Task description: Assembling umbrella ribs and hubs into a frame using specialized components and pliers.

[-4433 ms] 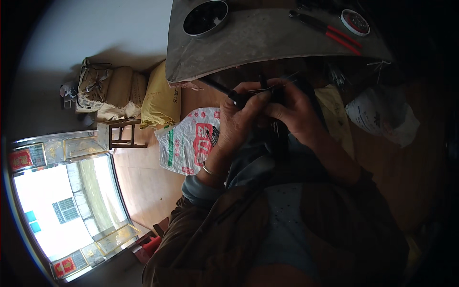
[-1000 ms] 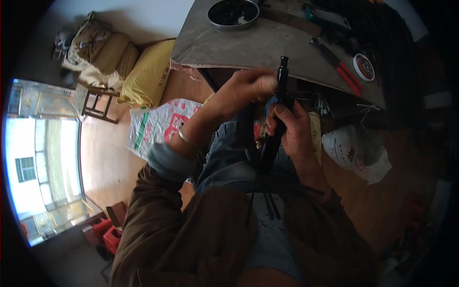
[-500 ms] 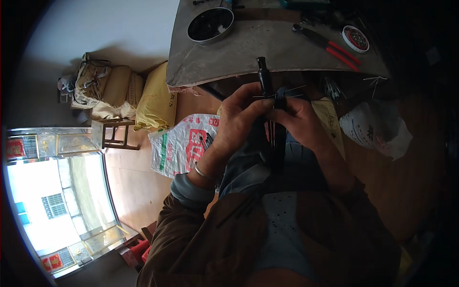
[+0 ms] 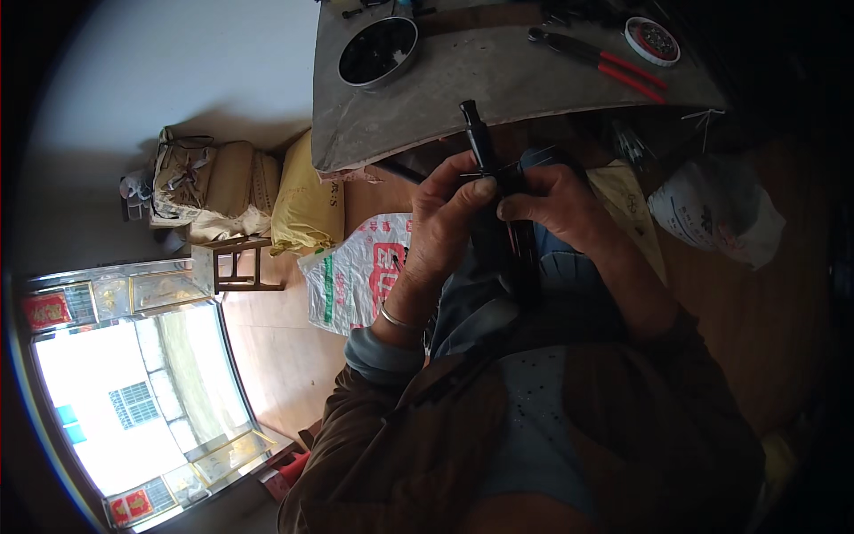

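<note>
Both hands meet over my lap on what looks like a folded black umbrella (image 4: 479, 141). Its knobbed end points up toward the table, and its dark body runs down between my knees. My left hand (image 4: 445, 209) is closed round the shaft just below the knobbed part, thumb pressed on it. My right hand (image 4: 569, 206) pinches the same piece from the other side, fingers bent and thumb against it. Thin metal wires or ribs stick out sideways near the fingertips. What lies under the fingers is hidden.
Beyond my hands, a grey table (image 4: 480, 80) bears a metal bowl (image 4: 345, 75) of black parts, red-handled pliers (image 4: 630, 76) and a white-rimmed dish (image 4: 631, 41) of small pieces. Plastic bags (image 4: 712, 214) lie on the floor, with sacks (image 4: 307, 196) and a wooden stool (image 4: 233, 264) to the left.
The umbrella's knobbed end has tilted to the left. Both hands keep their hold on it, my right hand slightly shifted. The whole view has turned and moved a little.
</note>
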{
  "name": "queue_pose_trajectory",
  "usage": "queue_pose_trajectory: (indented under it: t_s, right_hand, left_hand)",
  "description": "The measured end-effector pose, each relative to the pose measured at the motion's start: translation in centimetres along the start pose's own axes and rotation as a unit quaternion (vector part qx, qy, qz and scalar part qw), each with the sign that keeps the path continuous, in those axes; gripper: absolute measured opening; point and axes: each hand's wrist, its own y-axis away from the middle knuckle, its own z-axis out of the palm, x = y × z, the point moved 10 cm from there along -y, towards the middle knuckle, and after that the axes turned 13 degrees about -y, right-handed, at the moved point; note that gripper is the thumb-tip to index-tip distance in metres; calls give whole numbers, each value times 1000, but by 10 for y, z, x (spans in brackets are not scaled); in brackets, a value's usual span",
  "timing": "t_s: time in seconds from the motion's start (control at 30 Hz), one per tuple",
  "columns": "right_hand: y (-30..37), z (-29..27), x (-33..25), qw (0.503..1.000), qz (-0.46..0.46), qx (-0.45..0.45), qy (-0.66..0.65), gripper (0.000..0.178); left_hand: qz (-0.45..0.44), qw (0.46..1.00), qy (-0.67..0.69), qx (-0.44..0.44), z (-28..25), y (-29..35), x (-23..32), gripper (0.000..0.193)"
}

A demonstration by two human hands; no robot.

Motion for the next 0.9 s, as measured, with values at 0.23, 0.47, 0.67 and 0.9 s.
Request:
queue_pose_trajectory:
  t_s: [0.23, 0.47, 0.67, 0.9]
  right_hand:
    - [-7, -11, 31, 992, 42, -46, -105, 35]
    - [-7, 6, 56, 957, 80, -128, -249, 47]
    - [-4, 27, 20, 948, -2, -138, -286, 44]
    - [-7, 29, 24, 930, 7, -108, -352, 27]
  left_hand:
    - [21, 999, 14, -29, 11, -3, 8, 28]
    - [84, 994, -36, -60, 17, 0, 9, 34]
    - [42, 983, -93, -151, 13, -8, 13, 44]
    - [156, 934, -289, -141, 0, -27, 37, 41]
